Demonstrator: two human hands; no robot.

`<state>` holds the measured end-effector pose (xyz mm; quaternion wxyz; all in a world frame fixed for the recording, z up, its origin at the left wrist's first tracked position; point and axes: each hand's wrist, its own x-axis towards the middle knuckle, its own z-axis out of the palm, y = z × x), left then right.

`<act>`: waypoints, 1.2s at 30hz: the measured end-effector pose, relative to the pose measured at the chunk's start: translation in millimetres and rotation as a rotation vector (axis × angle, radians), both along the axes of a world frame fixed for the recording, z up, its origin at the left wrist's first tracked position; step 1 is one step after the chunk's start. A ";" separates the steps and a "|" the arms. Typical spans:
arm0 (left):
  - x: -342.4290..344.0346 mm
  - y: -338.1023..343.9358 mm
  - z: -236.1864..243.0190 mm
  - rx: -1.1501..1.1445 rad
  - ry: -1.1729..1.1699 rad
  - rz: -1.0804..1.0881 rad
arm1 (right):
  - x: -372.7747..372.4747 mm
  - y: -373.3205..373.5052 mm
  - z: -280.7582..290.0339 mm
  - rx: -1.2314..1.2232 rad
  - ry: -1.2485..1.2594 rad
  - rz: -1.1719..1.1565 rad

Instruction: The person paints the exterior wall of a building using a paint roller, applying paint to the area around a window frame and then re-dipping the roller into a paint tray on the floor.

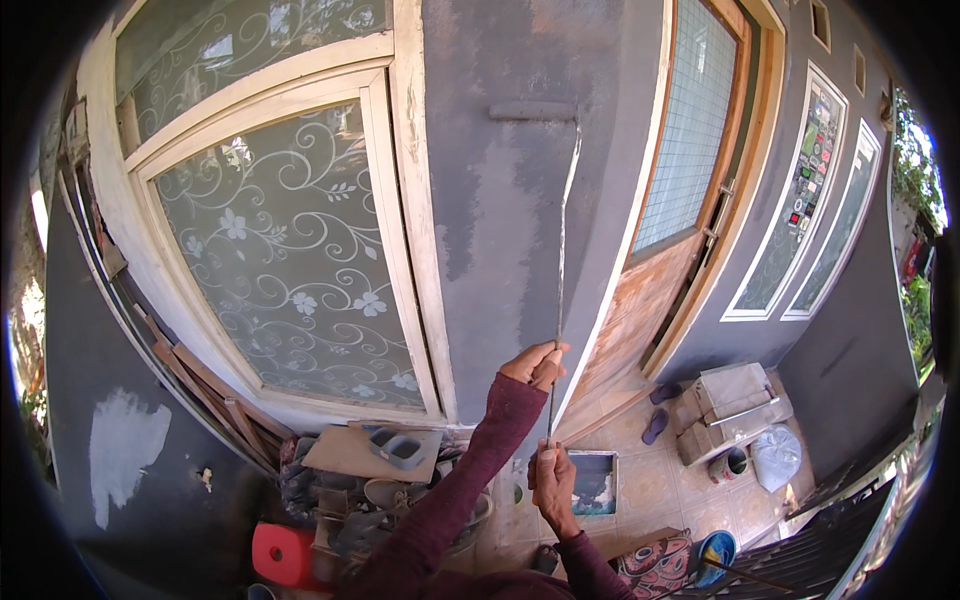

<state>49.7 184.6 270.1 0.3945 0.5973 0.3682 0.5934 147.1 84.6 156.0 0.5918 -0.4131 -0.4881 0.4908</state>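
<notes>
My left hand [537, 364] is closed around the long thin handle [562, 280] of a paint roller, and my right hand [551, 478] grips the same handle lower down. The roller [532, 112] lies horizontally against the upper part of a grey wall panel [480, 260], which has lighter and darker patches, between a cream-framed window [415, 260] and a wooden door [645, 320]. Below my right hand, a rectangular paint tray [593, 478] with grey-blue paint sits on the tiled floor [645, 470].
At lower left are a red plastic stool [278, 555], cardboard [340, 450] and assorted clutter, with wooden planks [185, 372] leaning nearby. At right are purple sandals [656, 420], covered boxes [728, 400], a can [728, 463], a white bag [775, 458] and a blue bucket [716, 555].
</notes>
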 end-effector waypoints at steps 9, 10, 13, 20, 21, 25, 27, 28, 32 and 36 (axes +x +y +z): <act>-13.9 15.0 38.5 -0.006 0.094 0.045 | -20.1 21.3 28.8 0.001 -0.028 -0.030; -13.1 20.2 45.2 0.024 0.098 0.043 | -20.7 25.3 36.1 0.012 -0.021 -0.044; -15.1 33.7 65.1 0.088 0.100 0.059 | -24.6 34.6 59.9 0.054 -0.039 -0.070; -16.7 35.8 64.1 0.069 0.098 0.070 | -25.6 44.0 59.3 0.029 0.016 -0.024; -16.8 33.3 53.4 0.070 0.112 0.071 | -23.9 40.1 48.4 0.021 0.013 -0.012; -16.8 20.1 2.7 0.009 0.128 0.036 | -20.0 19.7 7.7 -0.052 0.029 -0.002; -17.9 12.4 -20.3 -0.036 0.133 0.029 | -19.0 11.8 -14.7 -0.066 0.035 0.016; -18.3 9.0 -31.6 -0.055 0.134 0.030 | -18.0 7.8 -26.0 -0.076 0.039 0.022; -18.7 -3.5 -70.1 -0.129 0.153 0.029 | -16.9 -4.7 -62.6 -0.122 0.043 0.052; -18.6 -13.9 -91.2 -0.226 0.138 0.011 | -12.2 -15.1 -84.2 -0.162 0.016 0.071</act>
